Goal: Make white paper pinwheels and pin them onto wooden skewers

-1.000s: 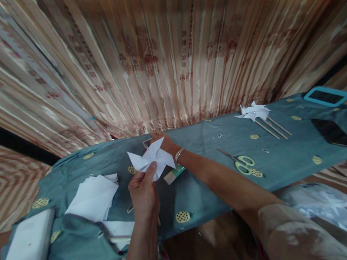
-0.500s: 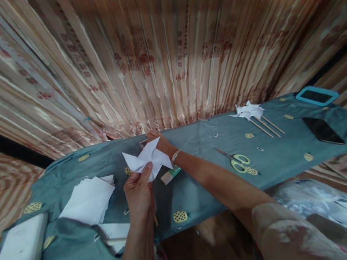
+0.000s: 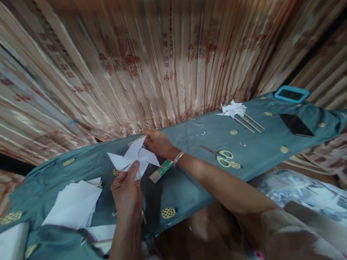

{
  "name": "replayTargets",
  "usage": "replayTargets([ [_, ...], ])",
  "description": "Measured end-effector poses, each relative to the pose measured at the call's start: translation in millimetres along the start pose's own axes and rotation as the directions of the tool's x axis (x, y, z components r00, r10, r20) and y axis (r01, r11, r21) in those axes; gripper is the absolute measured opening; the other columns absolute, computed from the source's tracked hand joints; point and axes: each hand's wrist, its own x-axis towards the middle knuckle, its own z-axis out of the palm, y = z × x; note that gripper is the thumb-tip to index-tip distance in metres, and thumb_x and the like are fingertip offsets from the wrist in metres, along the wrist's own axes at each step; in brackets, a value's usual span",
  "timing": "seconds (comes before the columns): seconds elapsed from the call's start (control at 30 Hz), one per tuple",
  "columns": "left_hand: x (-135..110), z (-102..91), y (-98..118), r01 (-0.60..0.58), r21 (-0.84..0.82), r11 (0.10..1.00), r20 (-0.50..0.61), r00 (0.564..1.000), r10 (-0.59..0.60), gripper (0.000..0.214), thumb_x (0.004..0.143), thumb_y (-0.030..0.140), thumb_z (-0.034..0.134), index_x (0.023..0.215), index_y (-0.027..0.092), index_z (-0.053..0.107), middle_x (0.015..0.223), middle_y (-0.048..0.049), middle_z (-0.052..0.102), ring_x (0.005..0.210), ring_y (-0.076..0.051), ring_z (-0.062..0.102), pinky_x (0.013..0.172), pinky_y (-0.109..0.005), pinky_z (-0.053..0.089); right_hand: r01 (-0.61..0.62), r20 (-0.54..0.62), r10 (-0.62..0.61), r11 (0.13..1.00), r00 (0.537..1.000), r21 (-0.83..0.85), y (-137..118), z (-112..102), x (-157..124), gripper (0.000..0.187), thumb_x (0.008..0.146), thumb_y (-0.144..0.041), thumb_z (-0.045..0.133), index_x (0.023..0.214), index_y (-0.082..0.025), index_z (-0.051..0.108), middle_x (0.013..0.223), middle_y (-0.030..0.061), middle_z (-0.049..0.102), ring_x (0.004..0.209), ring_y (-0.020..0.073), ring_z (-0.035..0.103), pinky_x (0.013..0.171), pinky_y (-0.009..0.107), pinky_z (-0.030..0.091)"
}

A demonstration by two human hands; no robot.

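My left hand point(image 3: 126, 191) grips a white paper pinwheel point(image 3: 132, 160) from below, thumb pressed on its lower blade, holding it just above a teal pineapple-print cloth point(image 3: 197, 185). My right hand point(image 3: 158, 143) reaches past the pinwheel's far edge with fingers curled together near a small frame-like object point(image 3: 135, 141); what they pinch is hidden. A silver bangle sits on that wrist. A glue stick point(image 3: 161, 171) lies right beside the pinwheel.
A stack of white paper squares point(image 3: 72, 200) lies at the left, with a white box point(image 3: 6, 254) at the corner. Green-handled scissors point(image 3: 223, 157), finished pinwheels on sticks point(image 3: 236, 111), a black phone point(image 3: 296, 125) and a blue-cased device point(image 3: 291, 93) lie to the right. Striped curtains hang behind.
The view has swung right and down, so everything shifts left in frame. My right hand has come out from behind the pinwheel and shows more fully at its far edge. The left grip holds.
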Motion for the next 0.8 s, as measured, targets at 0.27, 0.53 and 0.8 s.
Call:
replayTargets([
  [0.27,-5,-2.6,-13,0.015,0.004,1.000,0.037,0.999,-0.015,0.029,0.044,0.026,0.088,0.065,0.016,0.070,0.071,0.0001,0.073,0.068,-0.015,0.066,0.075,-0.031,0.054,-0.065,0.069,0.057,0.990,0.996,0.122,55,-70,-120,0.024,0.094,-0.026,0.049,0.078,-0.015,0.064,0.068,0.0023,0.071,0.060,0.0124,0.065,0.056,0.022,0.048],
  [0.53,-21,2.7,-49,0.014,0.284,0.959,0.163,0.985,-0.063,0.021,0.051,0.029,0.082,0.065,0.015,0.074,0.059,0.0005,0.068,0.056,-0.012,0.057,0.059,-0.024,0.044,-0.023,0.244,0.086,0.968,0.966,-0.249,77,-87,-196,0.023,0.083,-0.001,0.046,0.078,-0.016,0.063,0.084,0.0123,0.072,0.078,0.0207,0.069,0.073,0.030,0.051],
  [0.8,-31,12.5,-65,0.024,0.352,0.936,0.278,0.952,-0.129,0.017,0.055,0.028,0.079,0.067,0.017,0.077,0.065,-0.0003,0.072,0.058,-0.013,0.057,0.063,-0.026,0.045,0.111,0.301,-0.020,0.951,0.953,-0.290,75,-82,-211,0.030,0.081,0.002,0.044,0.093,-0.015,0.066,0.098,0.0127,0.071,0.093,0.0221,0.066,0.089,0.035,0.053],
])
